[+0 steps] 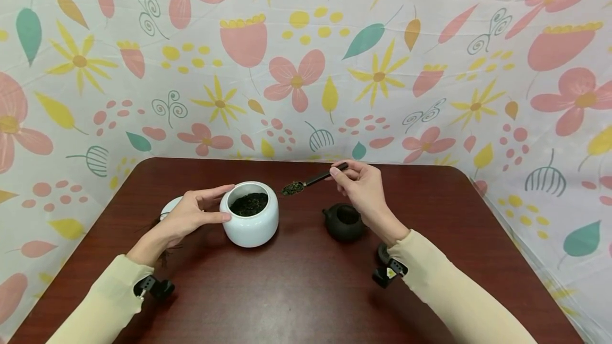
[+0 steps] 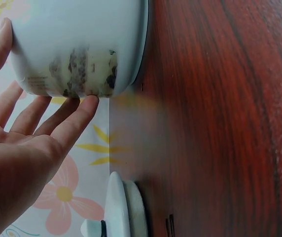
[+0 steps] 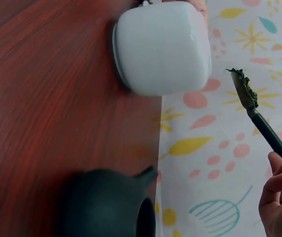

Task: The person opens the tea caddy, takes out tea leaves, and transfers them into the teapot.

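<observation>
A white jar [image 1: 251, 227] with dark loose tea leaves [image 1: 249, 204] inside stands on the table, its top uncovered. My left hand [image 1: 191, 211] holds the jar from its left side, thumb at the front and fingers toward the back; the left wrist view shows the fingertips [image 2: 89, 103] against its wall. My right hand [image 1: 360, 185] pinches the dark handle of a tea scoop [image 1: 317, 178]. Tea leaves [image 1: 292, 188] heap on the scoop's end, which is raised just right of the jar's rim. Below the right hand sits a small black teapot [image 1: 343, 223], without its lid.
A white lid [image 2: 116, 207] with a knob lies left of the jar, partly behind the left hand in the head view. A dark round piece [image 1: 382, 252] lies by the right wrist. Flowered cloth [image 1: 296, 78] hangs behind the brown table [image 1: 268, 301].
</observation>
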A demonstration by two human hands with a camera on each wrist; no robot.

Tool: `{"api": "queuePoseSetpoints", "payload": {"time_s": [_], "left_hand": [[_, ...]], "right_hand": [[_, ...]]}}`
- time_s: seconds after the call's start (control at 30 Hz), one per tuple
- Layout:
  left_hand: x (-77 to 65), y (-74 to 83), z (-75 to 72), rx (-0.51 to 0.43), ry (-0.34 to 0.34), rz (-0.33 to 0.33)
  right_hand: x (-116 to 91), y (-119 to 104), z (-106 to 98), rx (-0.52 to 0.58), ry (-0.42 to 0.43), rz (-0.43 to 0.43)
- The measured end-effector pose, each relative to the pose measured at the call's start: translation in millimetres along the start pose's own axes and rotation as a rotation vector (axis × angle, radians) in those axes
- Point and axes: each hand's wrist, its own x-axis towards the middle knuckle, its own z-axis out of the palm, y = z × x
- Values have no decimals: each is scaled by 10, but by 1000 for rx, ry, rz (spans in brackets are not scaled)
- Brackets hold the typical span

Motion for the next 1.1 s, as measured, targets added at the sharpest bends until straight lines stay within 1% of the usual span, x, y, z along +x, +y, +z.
{"api": "queuePoseSetpoints", "payload": {"time_s": [0.2, 0.47, 0.73, 1.1], "left_hand": [[-8, -11, -1, 1, 1, -4], [-6, 12, -1, 5, 2, -10], [-11, 0, 1, 0, 4, -16], [-13, 3, 13, 4, 7, -12]], "right_hand": [[-69, 81, -197, -24, 39, 24], [-168, 167, -458, -40, 99, 31], [-298, 225, -644, -40, 133, 68], [-430, 388, -901, -128, 178, 94]]}}
